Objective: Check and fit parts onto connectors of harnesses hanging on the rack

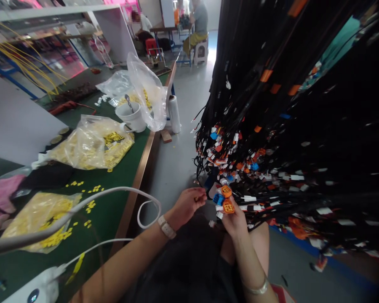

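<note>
My right hand (235, 219) holds a cluster of wire connectors: two orange ones (228, 206) with yellow markings and a blue one (218, 199), with white ones around them. Just left of it, my left hand (189, 205) has its fingers curled and pinched together around something small and dark yellowish, too small to make out. The hands are a short gap apart. Black cable bundles (240, 105) hang at the right, their ends carrying white, orange and blue connectors.
On the green bench (113, 181) at left are bags of yellow pieces (91, 143), loose yellow pieces and a white mug (131, 117). A white cable (91, 197) loops over its edge. A plastic roll (174, 113) stands behind. Two people sit farther back.
</note>
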Motion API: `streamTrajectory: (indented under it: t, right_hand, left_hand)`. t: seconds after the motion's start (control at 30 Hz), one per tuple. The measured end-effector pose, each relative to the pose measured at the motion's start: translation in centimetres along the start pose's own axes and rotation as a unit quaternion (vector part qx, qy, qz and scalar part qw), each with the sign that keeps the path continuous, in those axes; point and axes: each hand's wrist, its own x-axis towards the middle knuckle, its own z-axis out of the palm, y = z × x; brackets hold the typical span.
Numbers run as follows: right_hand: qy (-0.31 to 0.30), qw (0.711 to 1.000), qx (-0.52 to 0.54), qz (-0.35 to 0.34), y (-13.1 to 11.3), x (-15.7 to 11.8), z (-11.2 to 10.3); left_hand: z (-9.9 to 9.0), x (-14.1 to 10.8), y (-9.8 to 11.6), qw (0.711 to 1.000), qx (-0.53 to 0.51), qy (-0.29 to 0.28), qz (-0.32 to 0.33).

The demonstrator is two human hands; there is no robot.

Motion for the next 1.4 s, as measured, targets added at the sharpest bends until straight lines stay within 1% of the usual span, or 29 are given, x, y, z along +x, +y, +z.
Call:
streamTrajectory:
  t: [0.1, 0.2, 0.27, 0.37, 0.47, 0.5, 0.6, 0.67, 0.83, 0.9, 0.97, 1.03, 1.1, 1.27, 1.4]
  right_hand:
    - [0.011, 1.000, 0.008, 0.005, 0.0, -0.1, -0.3]
    - [0.021, 1.000, 0.021, 0.008, -0.1, -0.1, -0.5]
    - [0.024, 0.999, 0.025, 0.005, -0.1, -0.2, -0.4]
    - [0.017, 1.000, 0.012, -0.014, -0.2, -0.3, -0.2]
    - [0.016, 1.000, -0.005, -0.024, -0.2, -0.4, 0.0]
    - [0.020, 0.999, -0.009, -0.023, -0.2, -0.4, 0.0]
    - [0.031, 0.999, -0.023, -0.021, -0.2, -0.4, -0.1]
    - [0.027, 0.999, -0.026, -0.024, -0.2, -0.4, -0.1]
    - [0.009, 1.000, -0.006, -0.023, -0.2, -0.5, 0.2]
    - [0.006, 1.000, -0.016, -0.023, -0.3, -0.5, 0.3]
    - [0.003, 0.999, -0.031, -0.025, -0.3, -0.5, 0.2]
    - [0.006, 0.999, -0.041, -0.028, -0.3, -0.5, 0.1]
    - [0.011, 0.999, -0.041, -0.027, -0.3, -0.5, 0.0]
    - [0.010, 0.999, -0.025, -0.021, -0.3, -0.5, 0.1]
    - [0.009, 0.999, -0.024, -0.020, -0.3, -0.5, 0.1]
  left_hand:
    - [0.0, -0.3, 0.6, 0.999, -0.026, -0.011, -0.016]
    - [0.0, -0.7, 1.3, 0.998, -0.015, -0.062, -0.018]
    - [0.1, -1.0, 1.7, 0.996, 0.000, -0.093, -0.004]
    - [0.3, -1.3, 1.9, 0.991, 0.070, -0.111, 0.030]
    - [0.5, -1.4, 1.6, 0.972, 0.189, -0.097, 0.095]
    - [0.6, -1.4, 1.5, 0.965, 0.215, -0.093, 0.116]
    - [0.6, -1.2, 0.8, 0.955, 0.231, -0.106, 0.151]
    - [0.5, -1.1, 0.3, 0.946, 0.247, -0.113, 0.175]
    - [0.4, -1.1, -0.5, 0.910, 0.324, -0.078, 0.247]
    - [0.4, -1.2, -0.5, 0.887, 0.368, -0.067, 0.271]
    - [0.5, -1.5, -0.2, 0.852, 0.427, -0.073, 0.294]
    - [0.6, -1.7, 0.2, 0.821, 0.469, -0.096, 0.311]
    - [0.7, -1.9, 0.6, 0.808, 0.480, -0.118, 0.322]
    - [0.8, -2.2, 1.3, 0.808, 0.465, -0.161, 0.324]
    - [0.9, -2.2, 1.2, 0.808, 0.456, -0.162, 0.336]
